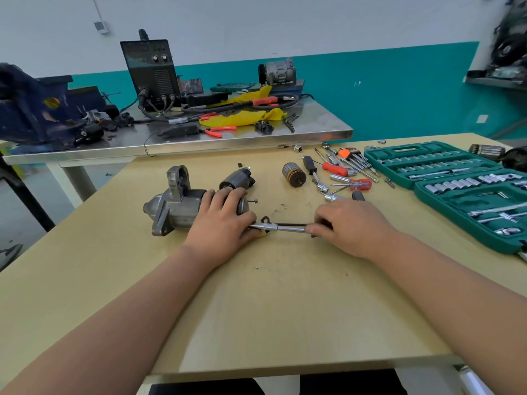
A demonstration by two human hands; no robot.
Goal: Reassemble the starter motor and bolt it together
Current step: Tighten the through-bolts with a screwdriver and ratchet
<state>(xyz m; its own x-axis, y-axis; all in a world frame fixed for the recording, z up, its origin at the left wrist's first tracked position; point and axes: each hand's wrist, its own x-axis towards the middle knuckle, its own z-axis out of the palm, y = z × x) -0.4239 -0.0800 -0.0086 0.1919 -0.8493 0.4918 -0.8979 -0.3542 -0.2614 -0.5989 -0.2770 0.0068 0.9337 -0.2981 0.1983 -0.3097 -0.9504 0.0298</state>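
Left hand (221,220) grips starter motor (182,208) on table (285,309); right hand (349,223) holds socket driver (278,227) at rear end.

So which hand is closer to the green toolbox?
Right. The right hand is just left of the toolbox, gripping a tool. The left hand is farther left, holding the motor.

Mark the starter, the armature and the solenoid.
starter (176,208), head view, on its grey housing.
armature (294,174), head view, on its wound core.
solenoid (236,178), head view, on its dark barrel.
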